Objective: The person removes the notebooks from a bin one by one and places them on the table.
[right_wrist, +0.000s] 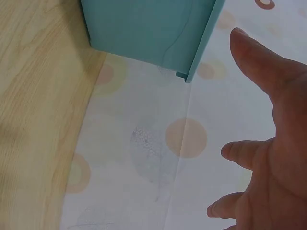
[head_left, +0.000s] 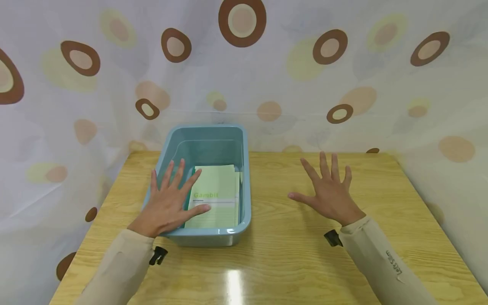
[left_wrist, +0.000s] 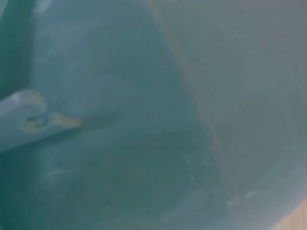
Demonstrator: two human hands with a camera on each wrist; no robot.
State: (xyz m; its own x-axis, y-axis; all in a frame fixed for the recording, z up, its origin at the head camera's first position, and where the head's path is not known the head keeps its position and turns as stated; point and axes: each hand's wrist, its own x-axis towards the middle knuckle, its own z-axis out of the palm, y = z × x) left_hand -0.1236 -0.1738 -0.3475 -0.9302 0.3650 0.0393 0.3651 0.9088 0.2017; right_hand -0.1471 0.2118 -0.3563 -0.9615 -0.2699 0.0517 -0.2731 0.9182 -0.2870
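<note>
A light blue plastic bin (head_left: 247,190) stands on the wooden table, left of centre. Inside it lie notebooks (head_left: 219,180) with pale green covers, the top one printed "Gambil". My left hand (head_left: 169,205), fingers spread, is over the bin's left side and overlaps the notebooks' edge in the head view; nothing is in its grasp. Over the table to the right of the bin, my right hand (head_left: 331,197) is spread wide and holds nothing. The right wrist view shows its thumb and fingers (right_wrist: 273,143) stretched out, with the bin's side (right_wrist: 148,28) beyond them.
Bare wood of the table (head_left: 289,254) extends in front and to the right. A patterned white curtain (head_left: 274,76) hangs behind and along both sides. Blue-green plastic (left_wrist: 124,143) fills the left wrist view, with a pale strip with a curled end (left_wrist: 33,117) at its left.
</note>
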